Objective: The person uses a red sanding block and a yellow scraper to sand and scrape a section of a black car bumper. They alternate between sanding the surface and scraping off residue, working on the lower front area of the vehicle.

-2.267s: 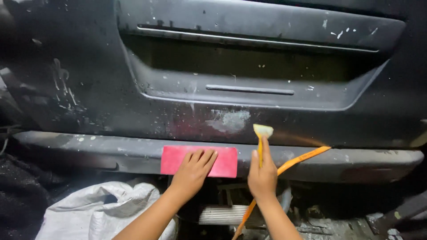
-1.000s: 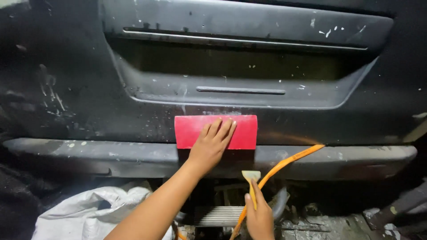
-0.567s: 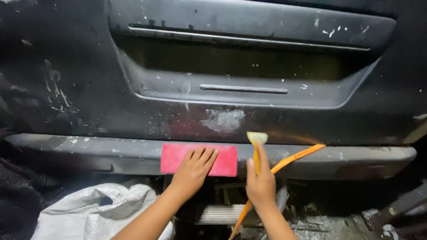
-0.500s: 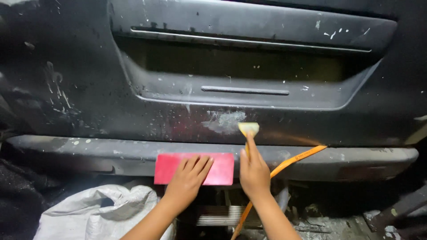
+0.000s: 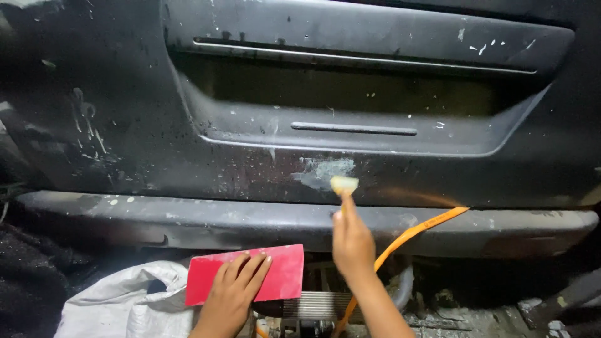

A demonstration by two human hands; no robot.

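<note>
My right hand [image 5: 352, 241] holds a small spreader with a pale yellowish blade [image 5: 343, 185] against a black car body panel [image 5: 188, 144]. The blade tip touches the lower edge of a whitish filler patch [image 5: 325, 170] on the panel. My left hand [image 5: 236, 289] lies flat, fingers apart, on a red rectangular board [image 5: 247, 280], pressing it low down below the bumper ledge [image 5: 188, 219].
An orange strap [image 5: 407, 236] runs diagonally from the bumper down past my right wrist. A white sack [image 5: 119, 303] lies at the lower left. Finned metal parts [image 5: 316, 307] and rubble sit beneath the bumper. The panel has a wide recess [image 5: 357, 94] above the patch.
My left hand has slid the red board down and left, off the bumper ledge. My right hand has brought the spreader from lower down up to the filler patch.
</note>
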